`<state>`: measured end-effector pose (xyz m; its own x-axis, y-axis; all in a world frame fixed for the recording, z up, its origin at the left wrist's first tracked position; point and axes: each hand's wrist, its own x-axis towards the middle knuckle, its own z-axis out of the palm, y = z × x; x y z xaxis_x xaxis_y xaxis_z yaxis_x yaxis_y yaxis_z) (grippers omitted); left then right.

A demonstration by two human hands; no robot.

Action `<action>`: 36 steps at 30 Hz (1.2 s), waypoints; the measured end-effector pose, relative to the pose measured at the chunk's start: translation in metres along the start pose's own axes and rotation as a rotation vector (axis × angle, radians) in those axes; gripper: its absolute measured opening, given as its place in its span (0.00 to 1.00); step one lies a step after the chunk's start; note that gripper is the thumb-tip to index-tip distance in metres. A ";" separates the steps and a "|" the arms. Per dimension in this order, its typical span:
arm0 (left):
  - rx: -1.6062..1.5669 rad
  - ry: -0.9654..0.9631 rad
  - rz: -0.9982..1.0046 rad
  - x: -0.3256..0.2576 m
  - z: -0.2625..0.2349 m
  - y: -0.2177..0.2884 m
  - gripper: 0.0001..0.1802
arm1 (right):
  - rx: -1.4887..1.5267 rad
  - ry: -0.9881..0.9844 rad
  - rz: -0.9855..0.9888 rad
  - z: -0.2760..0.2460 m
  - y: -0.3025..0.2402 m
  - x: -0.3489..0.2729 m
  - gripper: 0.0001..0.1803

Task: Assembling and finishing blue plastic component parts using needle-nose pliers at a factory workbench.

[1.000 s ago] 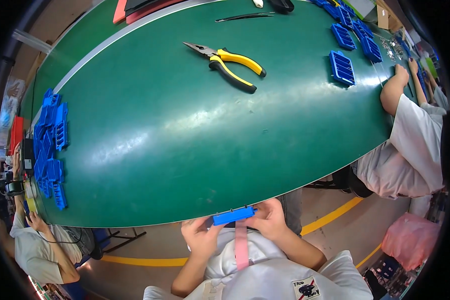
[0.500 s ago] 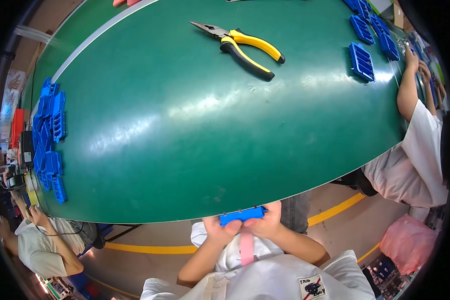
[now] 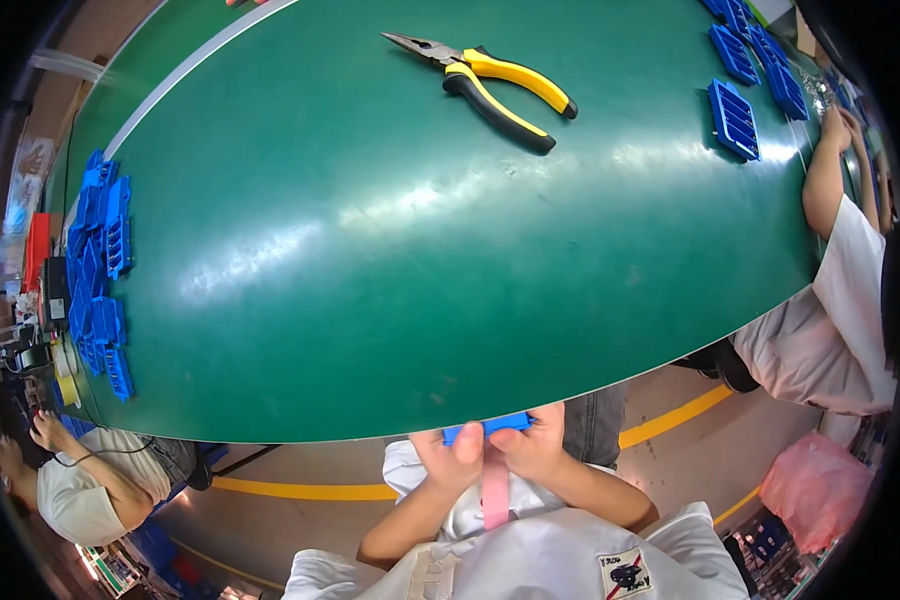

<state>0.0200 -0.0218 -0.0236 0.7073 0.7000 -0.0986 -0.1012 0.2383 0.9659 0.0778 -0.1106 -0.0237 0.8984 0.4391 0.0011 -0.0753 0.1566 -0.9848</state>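
Both of my hands hold a small flat blue plastic part [image 3: 487, 427] just below the near edge of the green table [image 3: 370, 260], close to my chest. My left hand [image 3: 450, 457] grips its left end with the thumb on top. My right hand [image 3: 536, 447] pinches the right end. A pink strap [image 3: 494, 487] hangs down between my hands. Yellow-and-black long-nose pliers [image 3: 490, 82] lie on the table far ahead, out of reach of both hands.
A pile of several blue plastic parts [image 3: 98, 262] lies along the table's left edge. More blue trays [image 3: 735, 118] sit at the far right. A person in white [image 3: 830, 300] works at the right side; another person [image 3: 80, 485] sits at lower left. A pink bag [image 3: 820, 490] lies on the floor.
My hands with the blue part have stayed close to the table edge and drawn slightly toward my body; the view has tilted, so the pliers sit higher in the picture.
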 end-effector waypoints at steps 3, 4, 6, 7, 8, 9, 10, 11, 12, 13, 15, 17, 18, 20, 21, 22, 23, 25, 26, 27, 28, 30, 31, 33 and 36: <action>0.020 -0.015 -0.022 -0.004 -0.005 -0.003 0.29 | 0.041 -0.047 -0.009 -0.005 0.007 0.001 0.28; 0.041 -0.042 -0.015 -0.007 -0.010 -0.006 0.31 | 0.077 -0.102 -0.006 -0.007 0.007 0.000 0.27; 0.100 -0.104 -0.027 -0.012 -0.023 -0.010 0.32 | 0.099 -0.154 0.033 -0.016 0.003 -0.001 0.25; 0.160 -0.157 -0.044 -0.014 -0.029 -0.009 0.32 | 0.121 -0.210 0.080 -0.018 0.001 -0.001 0.23; 0.161 -0.161 -0.041 -0.015 -0.031 -0.006 0.32 | 0.122 -0.208 0.076 -0.018 -0.004 -0.001 0.23; 0.184 -0.171 -0.036 -0.017 -0.032 0.000 0.29 | 0.074 -0.193 0.113 -0.018 -0.012 -0.001 0.24; 0.208 -0.181 -0.031 -0.018 -0.032 0.006 0.26 | 0.027 -0.178 0.152 -0.018 -0.016 -0.002 0.26; 0.209 -0.182 -0.031 -0.018 -0.033 0.009 0.26 | 0.028 -0.176 0.151 -0.018 -0.015 -0.003 0.26; 0.166 -0.177 -0.024 -0.020 -0.033 0.014 0.23 | 0.023 -0.197 0.114 -0.019 -0.015 -0.006 0.20; 0.122 -0.171 -0.017 -0.021 -0.033 0.019 0.20 | 0.018 -0.218 0.078 -0.020 -0.015 -0.008 0.16; 0.235 -0.253 0.016 -0.017 -0.031 0.029 0.17 | 0.006 -0.203 0.074 -0.019 -0.015 -0.008 0.15; 0.223 -0.150 -0.034 -0.021 -0.024 0.029 0.15 | -0.006 -0.190 0.069 -0.017 -0.016 -0.010 0.15; 0.227 -0.151 -0.029 -0.021 -0.023 0.029 0.15 | -0.004 -0.180 0.078 -0.017 -0.017 -0.009 0.14; 0.264 -0.137 -0.024 -0.022 -0.024 0.029 0.13 | 0.000 -0.170 0.084 -0.016 -0.019 -0.008 0.14; 0.292 -0.123 0.023 -0.021 -0.022 0.029 0.12 | -0.004 -0.165 0.100 -0.015 -0.020 -0.008 0.15; 0.292 -0.122 0.026 -0.021 -0.021 0.029 0.12 | -0.008 -0.161 0.115 -0.015 -0.021 -0.008 0.18; 0.302 -0.119 0.048 -0.021 -0.021 0.029 0.12 | -0.008 -0.161 0.114 -0.014 -0.022 -0.008 0.18; 0.313 -0.114 0.070 -0.021 -0.019 0.031 0.13 | -0.013 -0.140 0.064 -0.011 -0.023 -0.008 0.18; 0.327 -0.100 0.092 -0.020 -0.019 0.031 0.13 | -0.012 -0.140 0.065 -0.010 -0.024 -0.007 0.18; 0.342 -0.085 0.114 -0.020 -0.017 0.031 0.14 | -0.025 -0.142 0.051 -0.009 -0.025 -0.006 0.18; 0.343 -0.084 0.113 -0.019 -0.014 0.032 0.14 | -0.037 -0.144 0.038 -0.008 -0.026 -0.004 0.17; 0.358 0.021 0.131 -0.016 -0.006 0.034 0.11 | -0.052 -0.140 0.036 -0.008 -0.028 -0.002 0.17; 0.358 0.024 0.131 -0.017 -0.007 0.034 0.11 | -0.068 -0.133 0.035 -0.008 -0.027 -0.002 0.17; 0.331 0.035 0.058 -0.020 -0.009 0.032 0.12 | -0.054 -0.134 0.029 -0.008 -0.027 0.000 0.14; 0.243 0.089 0.004 -0.025 -0.010 0.027 0.14 | -0.030 -0.125 0.021 -0.006 -0.027 0.001 0.12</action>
<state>-0.0072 -0.0261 0.0026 0.6417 0.7597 -0.1048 0.0745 0.0743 0.9944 0.0835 -0.1199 0.0020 0.8356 0.5493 0.0000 -0.0789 0.1200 -0.9896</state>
